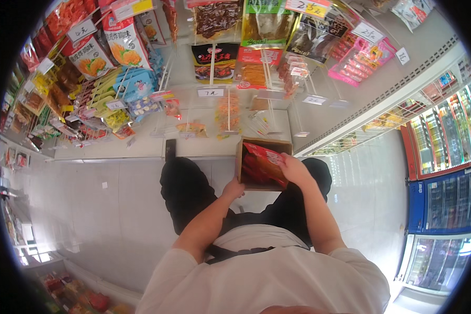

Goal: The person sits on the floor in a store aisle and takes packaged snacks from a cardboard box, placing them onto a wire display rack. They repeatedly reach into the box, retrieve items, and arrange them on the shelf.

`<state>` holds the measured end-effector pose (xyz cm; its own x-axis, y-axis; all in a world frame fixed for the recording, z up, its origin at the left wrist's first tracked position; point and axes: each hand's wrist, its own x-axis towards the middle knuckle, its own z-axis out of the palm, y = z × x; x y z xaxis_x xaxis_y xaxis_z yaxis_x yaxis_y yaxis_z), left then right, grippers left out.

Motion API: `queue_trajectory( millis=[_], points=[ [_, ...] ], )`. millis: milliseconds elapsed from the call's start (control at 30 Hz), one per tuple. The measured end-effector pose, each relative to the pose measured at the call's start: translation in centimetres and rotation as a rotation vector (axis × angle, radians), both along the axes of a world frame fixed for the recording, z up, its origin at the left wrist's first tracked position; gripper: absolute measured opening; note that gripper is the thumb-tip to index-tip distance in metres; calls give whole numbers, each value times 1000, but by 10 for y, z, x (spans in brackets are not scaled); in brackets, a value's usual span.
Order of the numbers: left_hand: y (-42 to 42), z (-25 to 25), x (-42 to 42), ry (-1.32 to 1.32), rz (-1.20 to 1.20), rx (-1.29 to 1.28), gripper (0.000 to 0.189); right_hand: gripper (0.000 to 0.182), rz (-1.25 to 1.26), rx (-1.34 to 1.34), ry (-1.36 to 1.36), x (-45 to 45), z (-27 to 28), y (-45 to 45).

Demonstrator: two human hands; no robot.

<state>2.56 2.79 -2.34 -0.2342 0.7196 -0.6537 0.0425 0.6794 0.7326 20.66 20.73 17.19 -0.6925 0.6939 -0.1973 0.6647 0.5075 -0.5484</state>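
Note:
An open cardboard box point(239, 159) rests between my knees, against the edge of the bottom shelf. My left hand point(234, 189) grips the box's near left corner. Inside the box lie red snack packets point(255, 168), partly in shadow. With my right hand point(296, 169) I hold the right end of a red printed snack packet point(265, 155) that slants across the box opening. Its lower part overlaps the other packets, so I cannot tell how far it is lifted.
Hanging snack bags, such as a black packet point(214, 62) and a pink bag point(363, 61), fill the pegboard rack ahead on metal hooks with price tags. A dark phone-like object point(170, 150) lies on the bottom shelf point(114, 151). Drink coolers point(447, 202) stand at the right.

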Motion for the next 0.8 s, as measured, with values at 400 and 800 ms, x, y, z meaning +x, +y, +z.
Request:
queue_trajectory(
  millis=[400, 800],
  points=[
    [-1, 4, -1, -25, 20, 20, 56, 25, -516, -812, 958, 11, 55, 8],
    [-5, -1, -3, -33, 30, 22, 46, 23, -552, -647, 1153, -112, -9, 67]
  ],
)
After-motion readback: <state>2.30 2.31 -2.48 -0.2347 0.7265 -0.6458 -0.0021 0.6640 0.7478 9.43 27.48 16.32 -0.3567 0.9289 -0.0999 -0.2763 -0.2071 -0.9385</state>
